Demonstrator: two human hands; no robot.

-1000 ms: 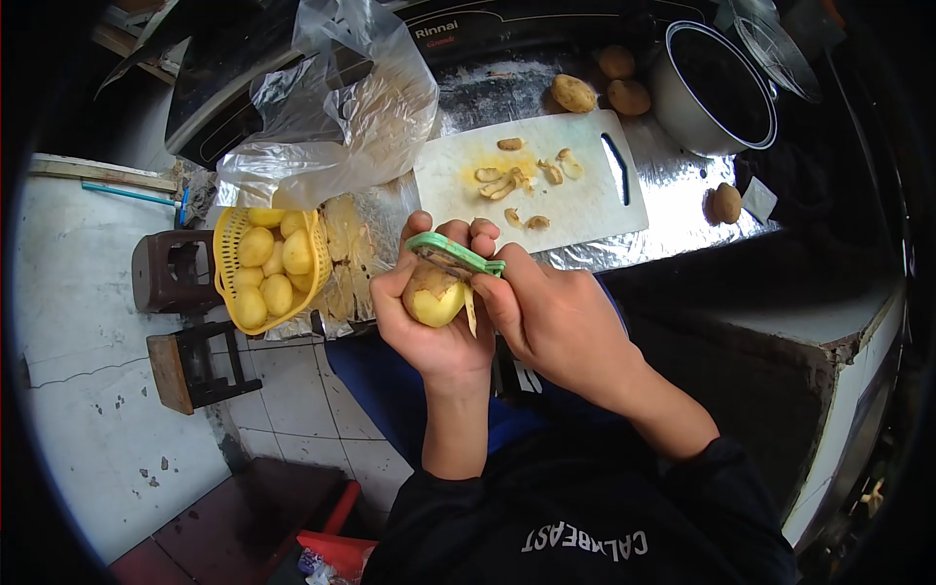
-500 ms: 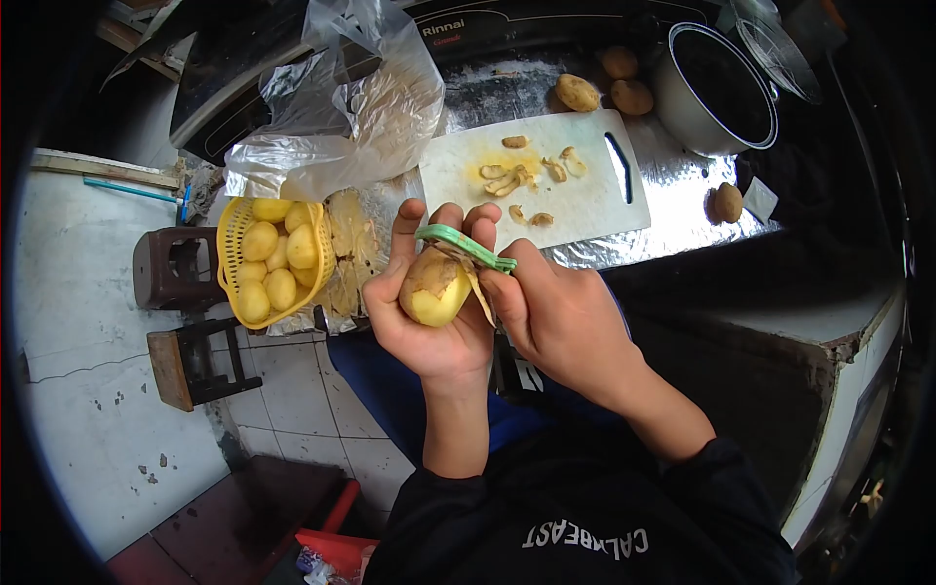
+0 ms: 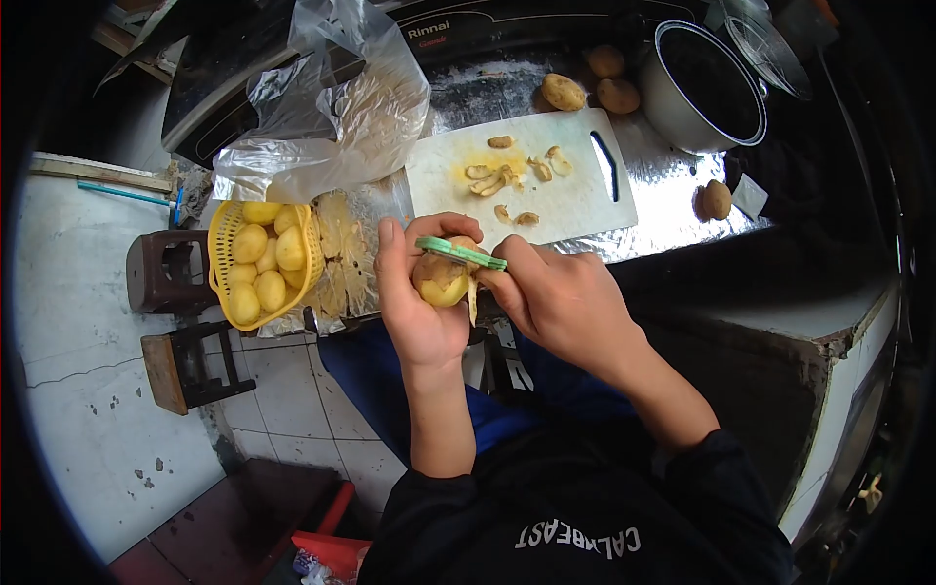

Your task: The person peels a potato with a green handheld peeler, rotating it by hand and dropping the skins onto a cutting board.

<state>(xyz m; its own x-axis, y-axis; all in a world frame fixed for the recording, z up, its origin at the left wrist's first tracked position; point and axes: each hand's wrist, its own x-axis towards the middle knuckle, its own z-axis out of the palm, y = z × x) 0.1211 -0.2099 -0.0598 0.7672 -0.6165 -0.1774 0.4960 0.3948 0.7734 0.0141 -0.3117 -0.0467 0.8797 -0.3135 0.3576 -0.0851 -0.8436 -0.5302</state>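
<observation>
Head view: the left hand (image 3: 419, 312) is raised in front of the body, just short of the worktop (image 3: 663, 185) edge, and cups a potato (image 3: 441, 281). Its grip is closed round the potato, with the fingers curled over the far side and the thumb standing straight up on the left. The potato is held in the air above the lap. Its longer axis seems to run away from the person toward the worktop, though the fingers hide the far end. The near end is bare and yellow, and the part under the blade is brown with skin.

The right hand (image 3: 561, 302) pinches the handle end of a green peeler (image 3: 460, 253), its grip pressed tight on it. The peeler lies across the top of the potato, crosswise to it. Its long axis runs left to right and dips slightly toward the right hand. A strip of peel (image 3: 472, 297) hangs down from the potato between the two hands.

Beyond the hands, a white cutting board (image 3: 575, 200) lies on the foil-covered worktop with peel scraps (image 3: 497, 177) on it. Unpeeled potatoes (image 3: 565, 92) sit behind the board, beside a pot (image 3: 682, 117), and one more potato (image 3: 717, 199) lies apart to the right. To the left, a yellow basket (image 3: 222, 244) holds peeled potatoes (image 3: 263, 263), below a crumpled plastic bag (image 3: 331, 117).
</observation>
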